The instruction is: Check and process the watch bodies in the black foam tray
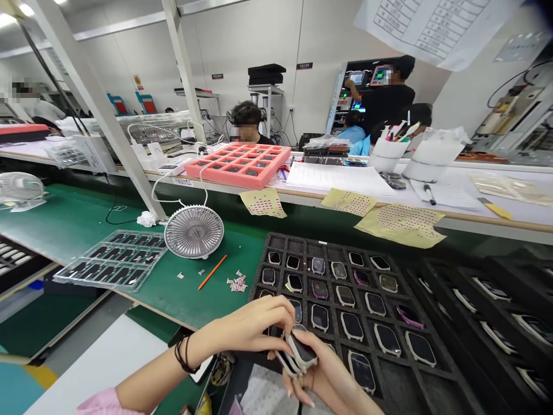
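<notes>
My right hand point(332, 372) is wrapped round a smartwatch case point(304, 349) with a dark screen and a light metal frame. A second light-framed watch case point(288, 364) sits against it, lower and to the left, partly covered by fingers. My left hand point(261, 323), with black bands at the wrist, comes in from the left and pinches the cases at their upper left edge. Its fingertips are partly hidden. Just beyond both hands is a black foam tray point(311, 245) whose pockets hold several strapless watches, some with purple frames.
More black trays of watches point(492, 288) stand at the right. On the green bench are a white fan point(194, 231), an orange pencil-like stick point(212, 272), small label scraps point(237, 283) and a clear blister tray point(116, 259). A pink foam tray point(242, 164) rests on the shelf; people sit beyond.
</notes>
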`<action>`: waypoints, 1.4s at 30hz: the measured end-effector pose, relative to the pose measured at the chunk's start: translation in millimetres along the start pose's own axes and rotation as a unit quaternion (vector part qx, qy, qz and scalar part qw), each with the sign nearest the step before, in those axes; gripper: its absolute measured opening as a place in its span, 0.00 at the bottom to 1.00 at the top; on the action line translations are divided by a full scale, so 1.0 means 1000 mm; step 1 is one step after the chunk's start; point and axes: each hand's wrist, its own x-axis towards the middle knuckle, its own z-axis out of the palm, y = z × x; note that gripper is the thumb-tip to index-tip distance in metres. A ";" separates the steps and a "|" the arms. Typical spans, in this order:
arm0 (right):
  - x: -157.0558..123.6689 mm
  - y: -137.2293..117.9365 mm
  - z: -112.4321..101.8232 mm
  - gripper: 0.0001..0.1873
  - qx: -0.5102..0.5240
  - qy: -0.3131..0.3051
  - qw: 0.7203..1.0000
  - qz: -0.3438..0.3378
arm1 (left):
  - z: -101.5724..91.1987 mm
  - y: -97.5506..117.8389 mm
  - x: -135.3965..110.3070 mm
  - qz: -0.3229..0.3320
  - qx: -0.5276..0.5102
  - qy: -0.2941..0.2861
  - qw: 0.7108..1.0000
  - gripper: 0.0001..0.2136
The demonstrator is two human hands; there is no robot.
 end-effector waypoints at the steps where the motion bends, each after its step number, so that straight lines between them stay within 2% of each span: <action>1: 0.001 0.004 0.000 0.20 0.011 0.014 1.000 -0.005 | 0.002 -0.003 -0.001 -0.007 -0.010 -0.003 1.000 0.09; 4: 0.007 0.015 -0.001 0.25 0.054 0.011 0.998 0.026 | 0.001 -0.022 -0.004 -0.042 -0.059 -0.013 0.997 0.15; 6: 0.010 0.018 -0.002 0.29 0.073 -0.005 0.996 0.047 | -0.009 -0.043 -0.009 -0.099 -0.054 -0.010 0.994 0.16; 8: 0.010 0.017 -0.003 0.32 0.078 -0.009 0.996 0.044 | -0.021 -0.071 -0.018 -0.213 0.047 0.037 0.975 0.10; 9: 0.010 0.015 -0.003 0.33 0.076 -0.004 0.997 0.035 | -0.027 -0.085 -0.023 -0.285 0.120 0.059 0.949 0.10; 10: 0.009 0.012 -0.003 0.32 0.071 0.003 0.997 0.021 | -0.031 -0.099 -0.029 -0.319 0.149 0.070 0.933 0.10; 12: 0.007 0.007 -0.003 0.31 0.061 0.019 0.998 -0.004 | -0.036 -0.122 -0.040 -0.349 0.183 0.076 0.916 0.08; 15: 0.004 0.000 -0.003 0.29 0.056 0.039 0.998 -0.019 | -0.036 -0.143 -0.049 -0.361 0.210 0.077 0.905 0.06; 23: 0.007 -0.006 -0.001 0.28 0.046 0.077 0.993 -0.073 | -0.033 -0.158 -0.049 -0.379 0.218 0.068 0.897 0.04; 29: 0.008 -0.012 0.002 0.25 0.033 0.098 0.988 -0.113 | -0.024 -0.155 -0.049 -0.380 0.220 0.094 0.894 0.05; 34: 0.007 -0.012 0.000 0.26 0.025 0.118 0.984 -0.132 | -0.033 -0.140 -0.041 -0.362 0.198 0.136 0.901 0.07; 36: 0.008 -0.012 -0.001 0.28 0.015 0.128 0.980 -0.155 | -0.037 -0.120 -0.031 -0.344 0.196 0.173 0.902 0.09; 38: 0.010 -0.011 0.001 0.29 -0.003 0.141 0.971 -0.192 | -0.034 -0.089 -0.015 -0.311 0.162 0.211 0.913 0.10; 40: 0.013 -0.010 0.003 0.29 -0.020 0.157 0.957 -0.242 | -0.023 -0.054 0.004 -0.244 -0.021 0.268 0.932 0.07; 42: 0.016 -0.009 0.005 0.30 -0.030 0.172 0.941 -0.291 | -0.007 -0.022 0.022 -0.230 -0.197 0.286 0.909 0.09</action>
